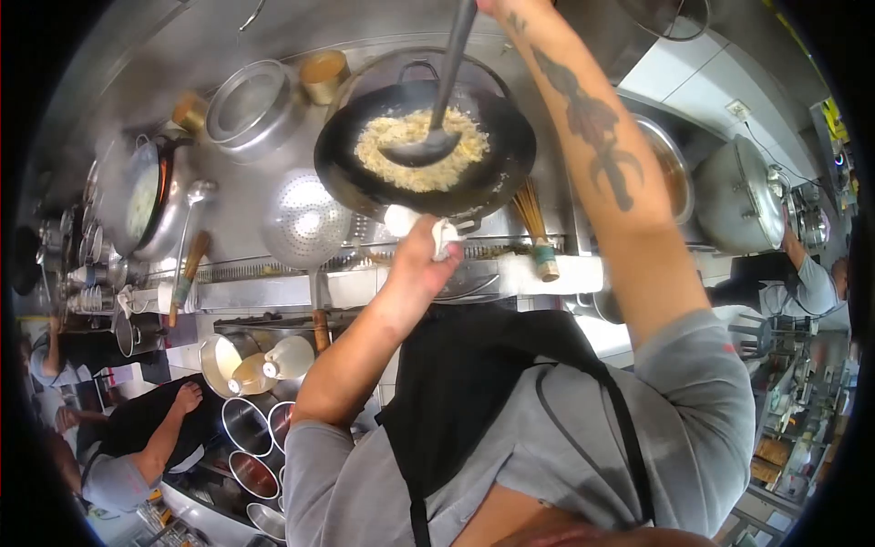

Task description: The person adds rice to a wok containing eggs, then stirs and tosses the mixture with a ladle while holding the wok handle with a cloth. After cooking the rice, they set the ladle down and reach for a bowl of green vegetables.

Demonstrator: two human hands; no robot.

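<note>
A black wok (333,169) holds pale yellow fried rice (401,132). My left hand (424,258) is closed around a folded white cloth (401,221) at the wok's near rim, where a metal handle partly shows. A long-handled ladle (447,87) reaches down into the wok, its bowl resting in the rice. At the top edge of the view, my right hand (490,7) grips the upper end of the ladle's handle. Most of that hand is cut off by the frame.
Left of the wok lies a perforated strainer (308,217), with a stacked metal pot (251,105) behind it. A bamboo brush (536,232) sits to the right. A large lidded pot (734,196) stands further right. Co-workers (128,438) are at the left and far right.
</note>
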